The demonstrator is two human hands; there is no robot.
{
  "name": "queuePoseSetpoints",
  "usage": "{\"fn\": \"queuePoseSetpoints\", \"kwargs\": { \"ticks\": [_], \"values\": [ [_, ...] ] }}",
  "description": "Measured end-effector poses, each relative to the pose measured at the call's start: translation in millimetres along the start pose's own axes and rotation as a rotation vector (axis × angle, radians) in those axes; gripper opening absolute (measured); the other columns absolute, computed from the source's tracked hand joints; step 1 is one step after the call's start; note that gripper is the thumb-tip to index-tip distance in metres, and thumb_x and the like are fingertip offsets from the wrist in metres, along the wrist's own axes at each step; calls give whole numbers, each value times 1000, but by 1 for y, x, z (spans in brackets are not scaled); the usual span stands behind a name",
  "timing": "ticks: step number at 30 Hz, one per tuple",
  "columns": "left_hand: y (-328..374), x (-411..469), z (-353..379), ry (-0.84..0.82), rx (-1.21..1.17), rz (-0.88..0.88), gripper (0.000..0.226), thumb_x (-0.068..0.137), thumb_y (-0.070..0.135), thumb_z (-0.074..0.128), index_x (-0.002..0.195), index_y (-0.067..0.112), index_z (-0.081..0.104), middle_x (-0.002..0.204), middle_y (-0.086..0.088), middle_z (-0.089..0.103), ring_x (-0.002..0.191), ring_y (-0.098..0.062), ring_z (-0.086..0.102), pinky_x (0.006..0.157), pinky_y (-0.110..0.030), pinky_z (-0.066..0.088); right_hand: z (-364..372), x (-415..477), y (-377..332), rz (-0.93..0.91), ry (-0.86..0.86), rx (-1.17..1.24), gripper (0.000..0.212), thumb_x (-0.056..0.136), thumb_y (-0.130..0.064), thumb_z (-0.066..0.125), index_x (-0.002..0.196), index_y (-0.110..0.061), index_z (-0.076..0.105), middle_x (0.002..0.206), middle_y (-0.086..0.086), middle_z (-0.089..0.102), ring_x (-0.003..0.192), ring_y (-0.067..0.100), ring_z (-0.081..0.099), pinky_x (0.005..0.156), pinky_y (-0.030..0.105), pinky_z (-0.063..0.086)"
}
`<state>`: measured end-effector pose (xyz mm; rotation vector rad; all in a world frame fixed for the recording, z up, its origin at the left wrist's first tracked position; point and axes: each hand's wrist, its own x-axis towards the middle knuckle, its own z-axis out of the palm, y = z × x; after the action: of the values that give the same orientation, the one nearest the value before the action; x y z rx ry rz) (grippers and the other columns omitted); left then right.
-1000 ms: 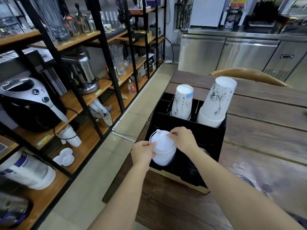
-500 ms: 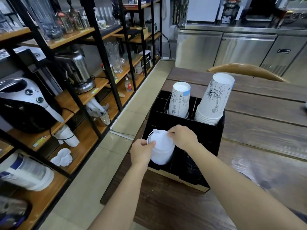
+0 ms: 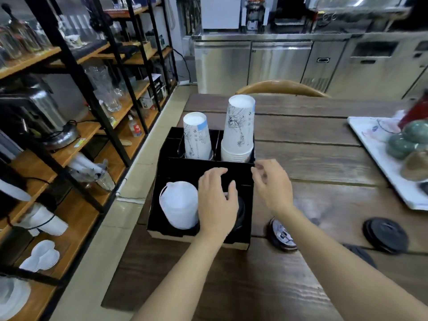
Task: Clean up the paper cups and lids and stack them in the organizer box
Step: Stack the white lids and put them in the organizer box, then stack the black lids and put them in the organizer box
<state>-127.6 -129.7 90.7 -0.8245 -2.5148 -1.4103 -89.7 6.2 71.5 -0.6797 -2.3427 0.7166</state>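
Note:
The black organizer box (image 3: 162,223) stands at the table's left edge. Two upside-down stacks of printed paper cups fill its back compartments, a short stack (image 3: 196,140) and a taller stack (image 3: 239,130). A stack of white lids (image 3: 179,208) sits in the front left compartment. My left hand (image 3: 216,202) hovers over the front right compartment, fingers apart, covering black lids (image 3: 240,214) there. My right hand (image 3: 273,184) is open just right of the box, holding nothing. Two black lids lie on the table, one near the box (image 3: 281,235) and one further right (image 3: 385,235).
A white tray (image 3: 375,156) with green and brown round objects sits at the table's right. Wooden shelves (image 3: 76,149) with glassware and appliances line the left. A chair back (image 3: 281,88) stands behind the table, with steel counters beyond.
Both hands have let go of the white lid stack, which now rests in the front left compartment. The hands moved right, and the view shifted right.

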Motion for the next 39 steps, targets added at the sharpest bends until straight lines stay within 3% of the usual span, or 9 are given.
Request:
{"fn": "queuePoseSetpoints", "kwargs": {
  "ticks": [5,9,14,19,26,29,32,36,39],
  "values": [
    [19,-41,61,-393,-96,-17,39,93,18,49,131,13,46,135,-2,47,128,-16,41,104,-20,29,-23,-28,73,277,-172,-105,48,91,-29,55,131,-4,47,131,16,55,120,32,51,102,43,40],
    [9,-67,101,-716,51,-304,65,98,26,42,150,14,7,160,-1,10,147,-18,8,117,-29,15,-32,-59,110,488,-471,-143,75,90,-45,52,149,-14,16,156,5,27,142,25,27,114,47,26],
    [1,-84,119,-827,180,-527,72,98,34,39,150,18,-8,161,-3,-3,148,-22,-4,116,-38,19,-36,-89,124,590,-701,-38,77,92,-40,50,150,-16,6,159,4,17,145,23,19,117,48,20],
    [-1,-89,126,-727,0,-625,69,95,27,50,150,27,9,161,-4,8,146,-26,17,116,-42,23,-39,-89,123,656,-535,183,63,87,-25,61,142,-11,33,142,11,47,128,27,47,107,40,40],
    [16,-72,127,-542,-446,-707,63,88,-4,54,143,21,34,150,2,38,133,-21,39,110,-44,38,-54,-80,130,731,-358,328,64,82,-20,69,138,-17,39,133,13,53,117,33,55,87,50,55],
    [26,-60,130,-481,-496,-780,59,85,3,62,139,15,39,140,-6,48,124,-24,49,106,-44,43,-73,-74,133,750,-293,470,50,79,-23,72,124,-23,51,121,10,62,107,31,62,82,52,57],
    [36,-52,140,-509,-512,-821,51,80,7,70,128,9,51,131,-12,58,117,-26,56,104,-44,45,-98,-68,138,772,-252,507,47,77,-22,75,117,-12,54,112,11,62,103,32,63,87,52,54],
    [66,-56,151,-590,-607,-754,36,82,10,68,117,9,59,120,-9,63,110,-22,60,98,-37,49,-132,-68,145,930,-141,839,25,81,-6,69,97,-9,51,105,13,59,93,29,63,62,38,56],
    [81,-67,158,-627,-596,-678,41,86,19,65,124,11,52,123,-3,58,115,-19,55,100,-33,44,-152,-74,155,977,19,1038,20,82,0,65,86,-11,49,95,14,63,85,30,63,75,43,52]
  ]
}}
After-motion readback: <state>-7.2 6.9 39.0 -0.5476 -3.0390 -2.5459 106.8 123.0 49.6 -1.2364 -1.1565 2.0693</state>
